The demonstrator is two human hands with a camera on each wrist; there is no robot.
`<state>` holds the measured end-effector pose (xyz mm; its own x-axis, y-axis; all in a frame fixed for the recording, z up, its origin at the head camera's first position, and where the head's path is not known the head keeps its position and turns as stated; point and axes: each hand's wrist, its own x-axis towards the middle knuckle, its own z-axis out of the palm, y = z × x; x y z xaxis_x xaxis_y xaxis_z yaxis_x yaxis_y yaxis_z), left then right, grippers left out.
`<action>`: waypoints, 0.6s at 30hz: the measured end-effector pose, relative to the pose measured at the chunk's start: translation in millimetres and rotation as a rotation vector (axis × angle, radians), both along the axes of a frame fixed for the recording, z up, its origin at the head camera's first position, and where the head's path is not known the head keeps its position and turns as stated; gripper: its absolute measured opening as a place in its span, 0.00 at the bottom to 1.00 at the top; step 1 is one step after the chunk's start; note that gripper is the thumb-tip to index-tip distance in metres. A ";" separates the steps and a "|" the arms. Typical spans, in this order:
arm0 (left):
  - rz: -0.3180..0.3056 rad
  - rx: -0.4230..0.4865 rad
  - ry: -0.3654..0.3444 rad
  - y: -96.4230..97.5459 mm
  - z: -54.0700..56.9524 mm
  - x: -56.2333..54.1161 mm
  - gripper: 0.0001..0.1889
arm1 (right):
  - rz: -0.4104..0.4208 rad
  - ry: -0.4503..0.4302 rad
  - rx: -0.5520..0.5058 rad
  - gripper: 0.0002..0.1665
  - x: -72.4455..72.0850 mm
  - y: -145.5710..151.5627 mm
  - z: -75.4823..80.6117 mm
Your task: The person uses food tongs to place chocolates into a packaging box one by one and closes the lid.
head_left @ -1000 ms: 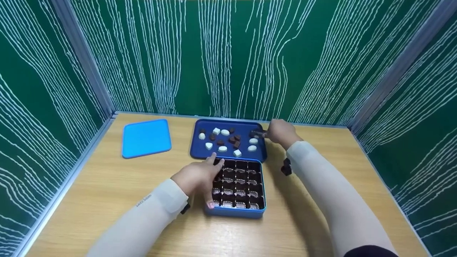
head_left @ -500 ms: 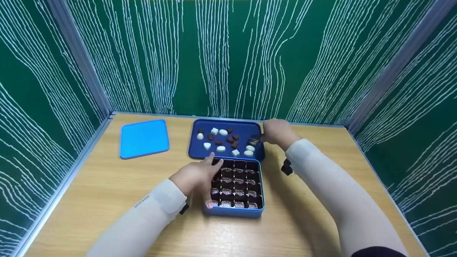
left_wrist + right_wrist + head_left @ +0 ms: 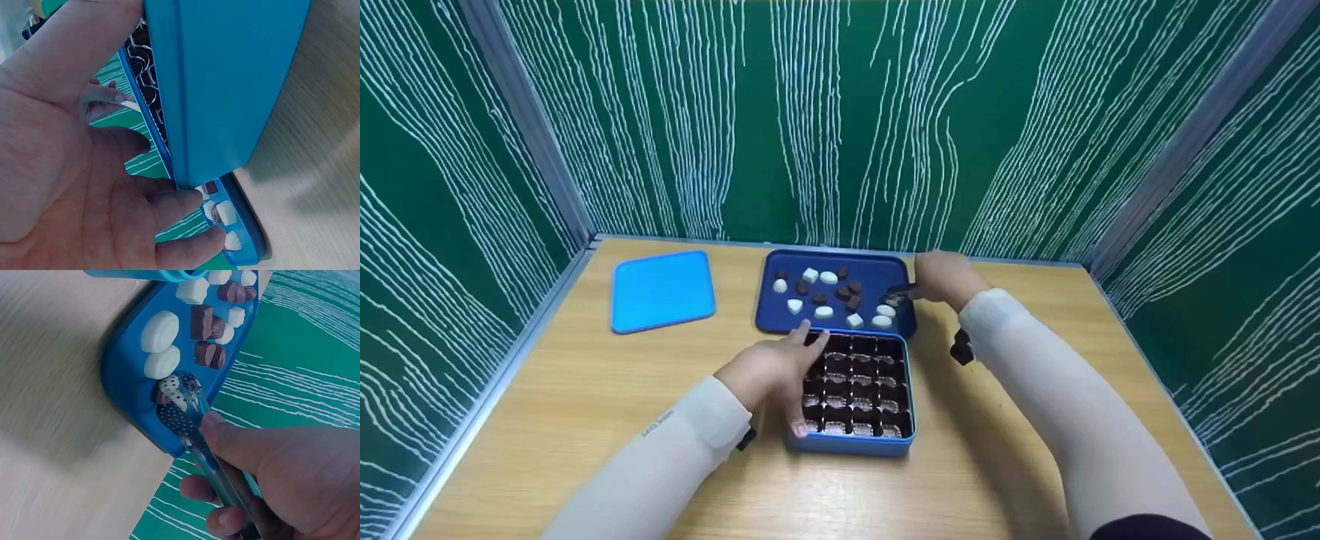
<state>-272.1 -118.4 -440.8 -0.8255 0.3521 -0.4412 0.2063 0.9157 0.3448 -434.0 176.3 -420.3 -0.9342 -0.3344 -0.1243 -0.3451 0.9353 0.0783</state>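
Observation:
In the head view my left hand (image 3: 769, 375) rests along the left side of a blue box (image 3: 851, 448), thumb at the near rim and spread fingers towards the far corner. Its dark divided insert (image 3: 862, 386) shows bare compartments. My right hand (image 3: 945, 277) grips metal tongs (image 3: 898, 294) over the right end of a dark blue tray (image 3: 877, 266). Closer up, the right wrist view has the perforated tong heads (image 3: 180, 391) on either side of a dark chocolate (image 3: 159, 395), partly hidden by them. Two white oval chocolates (image 3: 160, 332) lie beside it.
Several white and brown chocolates (image 3: 824, 312) lie scattered on the tray, just behind the box. A light blue lid (image 3: 664, 292) lies at the back left of the wooden table (image 3: 660, 390). Green panels (image 3: 825, 150) with white lines close off the back and sides.
The right hand and tongs have come lower and nearer over the tray. The two white ovals have shifted slightly towards the tray's near edge. The left hand stays on the box.

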 end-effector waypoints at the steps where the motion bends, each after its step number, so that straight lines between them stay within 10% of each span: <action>1: -0.007 -0.002 0.002 0.4 0.0 0.0 0.87 | -0.002 -0.004 -0.003 0.21 -0.2 1.2 -0.1; 18: -0.081 0.021 0.012 -12.2 -3.0 -7.6 0.89 | 0.064 0.040 0.031 0.18 29.6 7.5 37.9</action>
<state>-279.6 -130.6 -443.8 -0.7990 0.4270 -0.4234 0.2836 0.8885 0.3608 -404.4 183.8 -382.3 -0.9154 -0.3902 -0.0989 -0.4003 0.9083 0.1217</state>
